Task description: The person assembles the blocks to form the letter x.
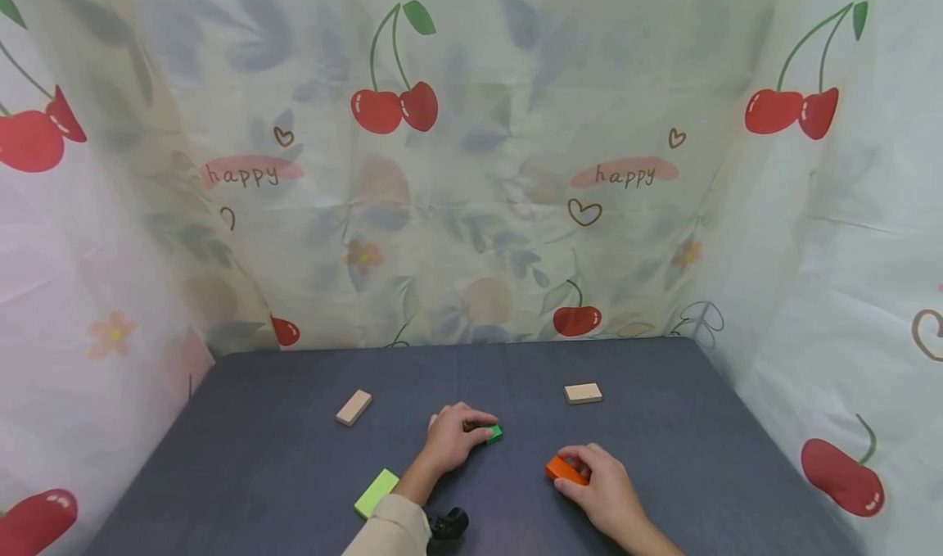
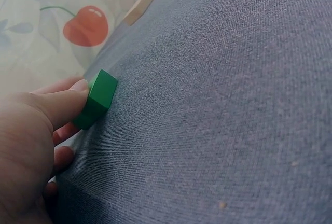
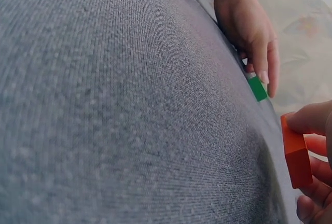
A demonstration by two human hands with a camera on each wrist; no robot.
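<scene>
A small green block (image 2: 101, 97) is pinched between the thumb and fingers of my left hand (image 1: 451, 440), near the middle of the table. In the head view most of that block is covered by the fingers. My right hand (image 1: 606, 490) grips an orange block (image 1: 566, 470) by thumb and fingers, nearer the front and to the right. The right wrist view shows the orange block (image 3: 295, 151) close up, with the green block (image 3: 257, 88) and left hand (image 3: 251, 32) beyond it. Beside my left forearm lies a lime-green block (image 1: 377, 492), partly hidden by the sleeve.
Two pale wooden blocks lie farther back on the dark grey tabletop (image 1: 280, 474): one on the left (image 1: 354, 408) and one on the right (image 1: 583, 394). A black device (image 1: 448, 525) sits at the left wrist. A cherry-patterned curtain (image 1: 471, 171) encloses the table's back and sides.
</scene>
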